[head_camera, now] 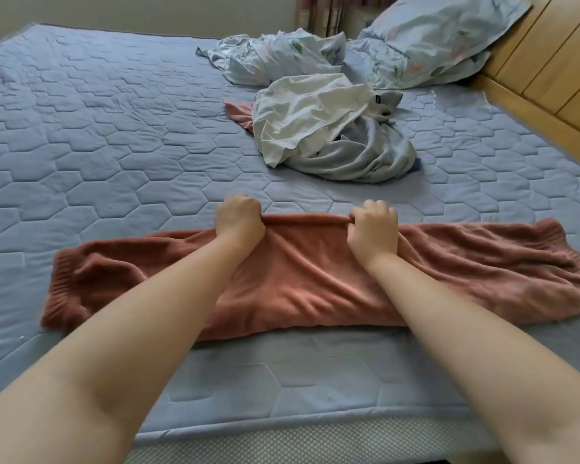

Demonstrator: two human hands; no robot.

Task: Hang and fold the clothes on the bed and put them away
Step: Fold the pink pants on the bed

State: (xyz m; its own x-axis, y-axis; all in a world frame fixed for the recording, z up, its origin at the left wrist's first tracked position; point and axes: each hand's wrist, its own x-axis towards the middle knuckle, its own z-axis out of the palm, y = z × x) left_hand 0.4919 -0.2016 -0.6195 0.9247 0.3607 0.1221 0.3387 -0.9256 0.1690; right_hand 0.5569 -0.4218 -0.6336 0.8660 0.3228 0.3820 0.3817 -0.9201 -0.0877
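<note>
The rust-pink fleece garment (302, 283) lies stretched sideways on the bed (81, 135) under both wrists, with ribbed ends and a creased middle. The left hand (240, 226) and right hand (373, 231) each curl their fingers round its far edge. Their fingertips are tucked out of sight. Beyond the knuckles, a crumpled pile (318, 125) half hides another pink piece.

Flowery blue pillow (442, 38) far right, next to wooden headboard (549, 61). Crumpled cloth with same flowers (272, 58) just beside pillow. Curtain (318, 11) behind them. Pale wall (131, 11) at back.
</note>
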